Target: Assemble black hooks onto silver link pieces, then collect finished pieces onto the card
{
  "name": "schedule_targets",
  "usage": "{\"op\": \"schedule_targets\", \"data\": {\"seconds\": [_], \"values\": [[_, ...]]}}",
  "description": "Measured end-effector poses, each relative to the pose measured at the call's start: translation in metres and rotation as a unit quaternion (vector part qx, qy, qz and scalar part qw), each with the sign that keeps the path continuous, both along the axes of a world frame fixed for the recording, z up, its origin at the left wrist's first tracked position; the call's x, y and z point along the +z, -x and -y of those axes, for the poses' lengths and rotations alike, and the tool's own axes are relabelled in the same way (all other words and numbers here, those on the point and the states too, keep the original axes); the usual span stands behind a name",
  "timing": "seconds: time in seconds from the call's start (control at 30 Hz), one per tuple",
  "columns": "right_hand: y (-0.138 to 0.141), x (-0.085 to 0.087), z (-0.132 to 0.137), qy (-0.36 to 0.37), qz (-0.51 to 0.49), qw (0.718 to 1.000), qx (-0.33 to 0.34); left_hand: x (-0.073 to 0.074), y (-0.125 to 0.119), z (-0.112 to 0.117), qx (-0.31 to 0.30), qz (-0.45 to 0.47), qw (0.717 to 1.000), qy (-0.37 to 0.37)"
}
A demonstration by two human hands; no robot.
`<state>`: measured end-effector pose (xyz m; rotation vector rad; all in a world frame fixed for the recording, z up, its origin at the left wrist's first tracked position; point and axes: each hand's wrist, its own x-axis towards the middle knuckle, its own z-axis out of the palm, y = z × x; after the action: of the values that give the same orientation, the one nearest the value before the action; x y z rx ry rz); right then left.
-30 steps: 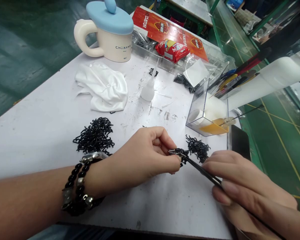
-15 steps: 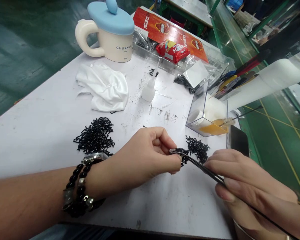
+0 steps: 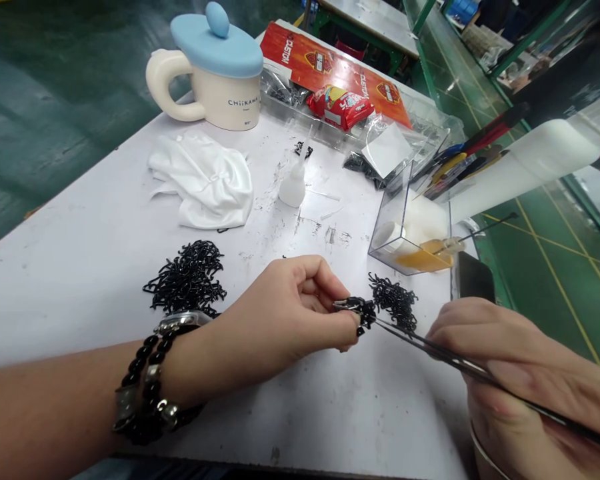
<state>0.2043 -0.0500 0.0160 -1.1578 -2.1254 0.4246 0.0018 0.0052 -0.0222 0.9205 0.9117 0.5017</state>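
My left hand (image 3: 290,307) pinches a small piece of black chain (image 3: 360,312) between thumb and fingertips. My right hand (image 3: 520,373) grips long black tweezers (image 3: 445,353), whose tips rest at the right side of that piece. Just past the tweezers lies a small heap of black chain links (image 3: 394,302). A larger heap of the same links (image 3: 186,279) sits left of my left wrist. That wrist wears a watch (image 3: 183,321) and a black beaded bracelet (image 3: 145,393).
On the white table (image 3: 330,407) stand a mug with a blue lid (image 3: 225,87), a white cloth (image 3: 200,183), a small white bottle (image 3: 293,187) and a clear acrylic box (image 3: 410,230). Bagged items and a red-orange card (image 3: 330,63) lie behind. Tools lie far right.
My right hand and the tweezers have drawn rightward, pulling the tips back from my left fingers to the right side of the chain piece. My left hand has barely moved.
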Motion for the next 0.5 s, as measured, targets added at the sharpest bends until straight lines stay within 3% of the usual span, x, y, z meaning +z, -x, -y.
{"op": "schedule_targets", "data": {"seconds": [0.13,0.5], "values": [[-0.0002,0.0042,-0.0087,0.055,-0.028,0.998,0.021,0.0019,0.0004,-0.0019,-0.006,0.019,1.0,0.019],[0.0005,0.0009,-0.0114,0.068,-0.037,0.996,0.053,0.0094,-0.0003,-0.0043,-0.017,-0.009,0.999,0.038]]}}
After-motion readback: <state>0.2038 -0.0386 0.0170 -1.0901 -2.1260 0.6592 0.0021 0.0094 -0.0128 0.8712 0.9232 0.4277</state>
